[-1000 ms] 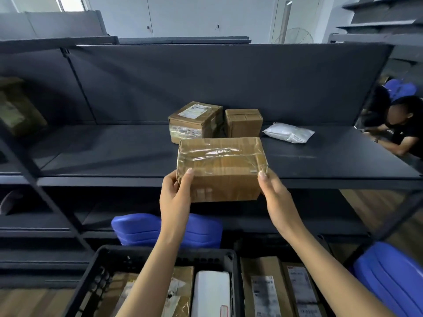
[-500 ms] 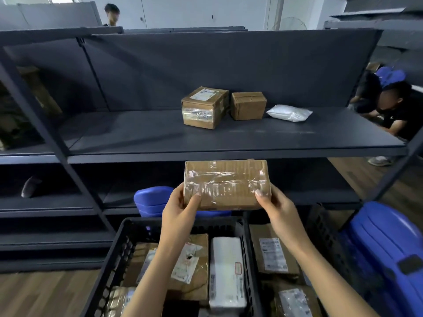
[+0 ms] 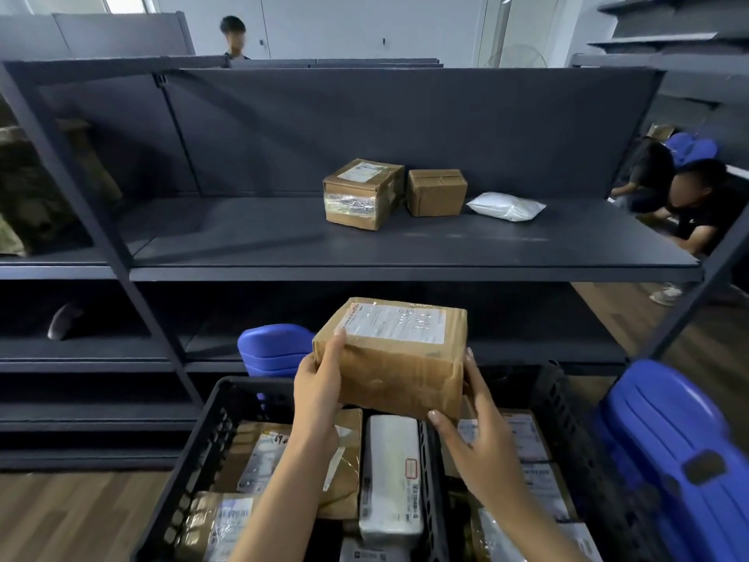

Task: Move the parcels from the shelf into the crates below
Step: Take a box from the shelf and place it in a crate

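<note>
I hold a taped brown cardboard parcel [image 3: 395, 361] with a white label on top, below the shelf edge and above the divide between two black crates. My left hand [image 3: 318, 383] grips its left end and my right hand [image 3: 472, 423] its lower right corner. On the dark shelf [image 3: 405, 245] stay a labelled brown box [image 3: 358, 194], a smaller plain brown box [image 3: 435, 192] and a white poly bag [image 3: 506, 205]. The left crate [image 3: 202, 440] holds several parcels, among them a white one [image 3: 391, 476]. The right crate [image 3: 567, 419] also holds labelled parcels.
Blue plastic bins stand at the right [image 3: 673, 452] and behind the crates [image 3: 271, 350]. Dark shelf uprights [image 3: 101, 237] slant on the left and right. A person crouches at the far right [image 3: 693, 204]; another stands behind the shelf [image 3: 234, 36]. Wooden floor lies at left.
Both hands have lowered the parcel from shelf height to just above the crates and tipped it so its labelled face now points up.
</note>
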### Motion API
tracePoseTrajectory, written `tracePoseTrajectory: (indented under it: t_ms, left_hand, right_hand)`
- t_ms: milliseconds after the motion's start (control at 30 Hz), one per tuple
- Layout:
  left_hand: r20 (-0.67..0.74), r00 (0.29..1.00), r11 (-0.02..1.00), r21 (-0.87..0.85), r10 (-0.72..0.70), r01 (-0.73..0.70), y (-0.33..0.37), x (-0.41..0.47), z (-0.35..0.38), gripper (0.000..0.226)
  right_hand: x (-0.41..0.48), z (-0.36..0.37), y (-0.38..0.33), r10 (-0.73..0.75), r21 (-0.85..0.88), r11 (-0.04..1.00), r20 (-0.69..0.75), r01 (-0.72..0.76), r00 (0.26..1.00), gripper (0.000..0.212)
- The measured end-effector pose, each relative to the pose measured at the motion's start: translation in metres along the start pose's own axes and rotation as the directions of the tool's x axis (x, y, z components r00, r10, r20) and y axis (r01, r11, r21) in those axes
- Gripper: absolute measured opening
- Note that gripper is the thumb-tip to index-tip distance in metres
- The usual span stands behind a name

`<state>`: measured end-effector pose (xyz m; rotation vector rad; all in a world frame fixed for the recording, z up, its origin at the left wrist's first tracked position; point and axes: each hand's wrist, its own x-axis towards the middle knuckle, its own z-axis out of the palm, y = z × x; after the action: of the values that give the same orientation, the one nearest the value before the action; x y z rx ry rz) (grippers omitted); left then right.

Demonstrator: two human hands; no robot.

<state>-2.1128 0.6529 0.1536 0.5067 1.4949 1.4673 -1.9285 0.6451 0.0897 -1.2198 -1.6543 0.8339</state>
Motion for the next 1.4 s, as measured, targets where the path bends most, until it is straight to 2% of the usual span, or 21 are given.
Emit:
tracePoseTrajectory:
  t_ms: [100,200,233,300,367,433,533,600,700,767,833,933,1000,1067,1133,1200,1267,1400]
  left_hand:
    - [-0.047,0.999,0.999,-0.045,0.015,-0.017,-0.005,-0.002,0.0,0.035]
    - [-0.093,0.994,0.994,-0.083,0.064,-0.071,-0.007,-0.003,-0.003,0.03]
    - [-0.109,0.99,0.99,-0.096,0.091,-0.101,-0.008,-0.004,-0.004,0.029]
    - [-0.137,0.979,0.979,-0.115,0.15,-0.166,-0.009,-0.008,-0.003,0.026]
    - [-0.14,0.968,0.967,-0.115,0.209,-0.226,-0.012,-0.016,0.0,0.025]
    - [-0.138,0.956,0.955,-0.107,0.259,-0.275,-0.016,-0.024,0.005,0.028]
    - [-0.139,0.942,0.944,-0.08,0.307,-0.32,-0.026,-0.032,0.009,0.033]
    - [-0.114,0.945,0.947,-0.071,0.306,-0.314,-0.03,-0.036,0.008,0.034]
    - [-0.077,0.956,0.958,-0.021,0.284,-0.286,-0.03,-0.029,-0.005,0.042]
    - [-0.056,0.951,0.951,0.058,0.305,-0.302,-0.019,-0.014,-0.023,0.044]
    - [0.048,0.955,0.946,0.128,0.294,-0.298,0.0,0.002,-0.039,0.036]
    - [0.299,0.941,0.944,0.235,0.156,-0.231,0.02,0.02,-0.051,0.032]
    - [0.431,0.903,0.943,0.296,0.01,-0.151,0.026,0.019,-0.048,0.032]
    - [0.516,0.851,0.933,0.345,-0.101,-0.098,0.024,0.008,-0.043,0.032]
    - [0.525,0.842,0.947,0.316,-0.121,-0.061,0.019,-0.002,-0.038,0.033]
    - [0.535,0.841,0.963,0.257,-0.077,-0.075,0.012,-0.003,-0.036,0.041]
    - [0.515,0.857,0.977,0.19,-0.02,-0.092,0.008,-0.004,-0.032,0.038]
    - [0.385,0.921,0.992,0.082,0.061,-0.1,0.0,0.001,-0.021,0.032]
  right_hand:
    - [-0.006,-0.009,0.005,-0.047,-0.002,0.999,0.03,0.047,0.998,0.077]
    - [-0.004,-0.015,0.004,0.109,0.137,0.985,-0.003,-0.107,0.994,0.074]
    - [0.0,-0.015,0.003,0.207,0.233,0.951,0.002,-0.202,0.978,0.075]
    - [0.009,-0.014,-0.001,0.38,0.433,0.809,0.129,-0.397,0.916,0.077]
    - [0.016,-0.011,-0.006,0.409,0.556,0.661,0.296,-0.503,0.863,0.074]
    - [0.02,-0.006,-0.014,0.395,0.614,0.599,0.332,-0.514,0.857,0.068]
    - [0.029,0.0,-0.022,0.421,0.699,0.549,0.242,-0.458,0.874,0.049]
    - [0.036,-0.002,-0.023,0.435,0.7,0.567,0.193,-0.434,0.88,0.039]
    - [0.05,-0.015,-0.023,0.399,0.599,0.681,0.18,-0.422,0.899,0.04]
    - [0.065,-0.031,-0.022,0.351,0.471,0.775,0.233,-0.421,0.907,0.047]
    - [0.081,-0.05,-0.024,0.293,0.345,0.848,0.329,-0.403,0.898,0.046]
    - [0.101,-0.068,-0.035,0.214,0.251,0.899,0.466,-0.36,0.859,0.04]
    - [0.11,-0.07,-0.043,0.189,0.232,0.906,0.531,-0.356,0.826,0.036]
    - [0.114,-0.065,-0.046,0.183,0.204,0.913,0.568,-0.353,0.802,0.048]
    - [0.116,-0.059,-0.049,0.188,0.198,0.913,0.57,-0.355,0.8,0.06]
    - [0.116,-0.053,-0.052,0.194,0.219,0.909,0.532,-0.355,0.824,0.058]
    - [0.112,-0.048,-0.051,0.199,0.255,0.906,0.452,-0.339,0.87,0.058]
    - [0.088,-0.032,-0.042,0.279,0.331,0.868,0.29,-0.37,0.915,0.098]
